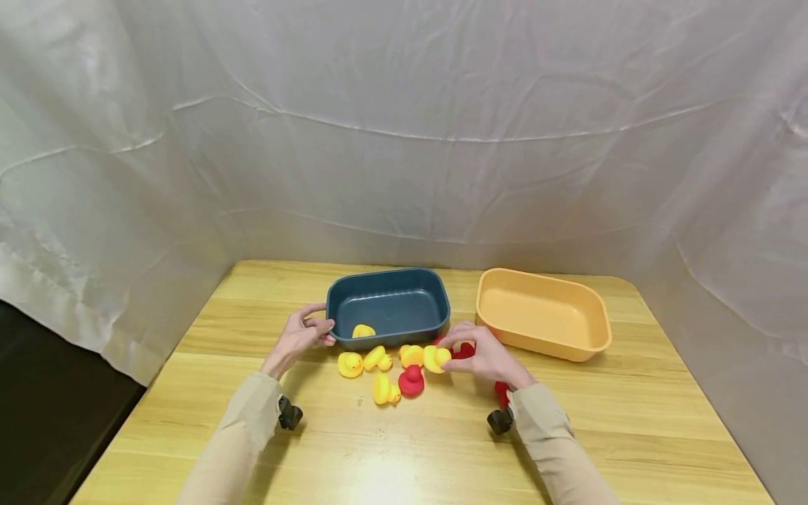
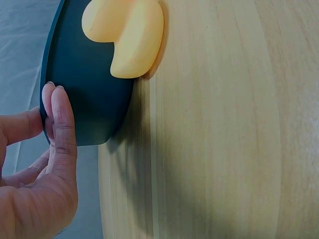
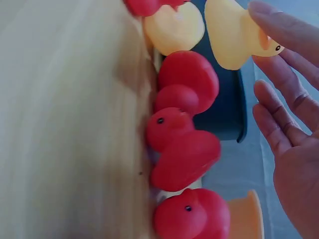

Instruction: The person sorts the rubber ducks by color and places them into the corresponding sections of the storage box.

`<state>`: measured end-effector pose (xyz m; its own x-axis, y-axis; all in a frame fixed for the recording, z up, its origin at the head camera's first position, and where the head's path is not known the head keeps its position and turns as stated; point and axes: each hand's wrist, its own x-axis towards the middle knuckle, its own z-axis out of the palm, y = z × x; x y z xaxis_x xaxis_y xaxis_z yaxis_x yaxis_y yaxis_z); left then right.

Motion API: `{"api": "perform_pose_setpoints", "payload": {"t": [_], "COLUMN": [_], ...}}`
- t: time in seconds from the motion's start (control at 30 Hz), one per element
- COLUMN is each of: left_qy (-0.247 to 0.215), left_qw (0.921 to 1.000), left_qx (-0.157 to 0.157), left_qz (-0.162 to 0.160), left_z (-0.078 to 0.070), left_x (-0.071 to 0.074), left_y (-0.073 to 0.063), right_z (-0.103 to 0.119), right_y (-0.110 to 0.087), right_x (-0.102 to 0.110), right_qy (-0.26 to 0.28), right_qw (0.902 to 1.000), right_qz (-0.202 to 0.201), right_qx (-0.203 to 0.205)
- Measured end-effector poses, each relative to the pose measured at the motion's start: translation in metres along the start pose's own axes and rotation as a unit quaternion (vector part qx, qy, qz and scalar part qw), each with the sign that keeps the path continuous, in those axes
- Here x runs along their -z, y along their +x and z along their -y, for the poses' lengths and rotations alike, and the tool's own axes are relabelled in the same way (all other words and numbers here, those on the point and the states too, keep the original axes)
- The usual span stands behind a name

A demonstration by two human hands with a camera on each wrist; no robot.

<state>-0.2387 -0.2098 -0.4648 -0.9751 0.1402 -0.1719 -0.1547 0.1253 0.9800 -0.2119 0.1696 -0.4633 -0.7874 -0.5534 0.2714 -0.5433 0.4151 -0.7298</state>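
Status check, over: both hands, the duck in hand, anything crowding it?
Left hand holds blue tray by its left end. Right hand pinches yellow duck. Loose red ducks close by right hand; could be snagged.

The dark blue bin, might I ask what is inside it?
The bin holds a yellow rubber duck near its front-left corner; the near wall hides the duck's lower part and adjoining floor.
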Motion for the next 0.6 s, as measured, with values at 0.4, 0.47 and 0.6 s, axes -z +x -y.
{"api": "perform_pose_setpoints", "payload": {"t": [0.4,0.47,0.6], "left_qy": [0.0,0.002,0.002], "left_qw": [1.0,1.0,1.0], "left_qx": [-0.001,-0.003,-0.003], "left_qz": [0.002,0.003,0.001], "left_z": [-0.001,-0.001,0.001], "left_x": [0.0,0.0,0.0], "left_y": [-0.001,-0.001,-0.001], "right_z": [0.004,0.006,0.009], "right_y": [0.019,0.023,0.032], "right_x": [0.012,0.013,0.016], "right_qy": [0.011,0.011,0.007], "right_qw": [0.9998,0.9995,0.9991], "right_qz": [-0.016,-0.016,-0.016], "right_qx": [-0.01,-0.024,-0.039]}}
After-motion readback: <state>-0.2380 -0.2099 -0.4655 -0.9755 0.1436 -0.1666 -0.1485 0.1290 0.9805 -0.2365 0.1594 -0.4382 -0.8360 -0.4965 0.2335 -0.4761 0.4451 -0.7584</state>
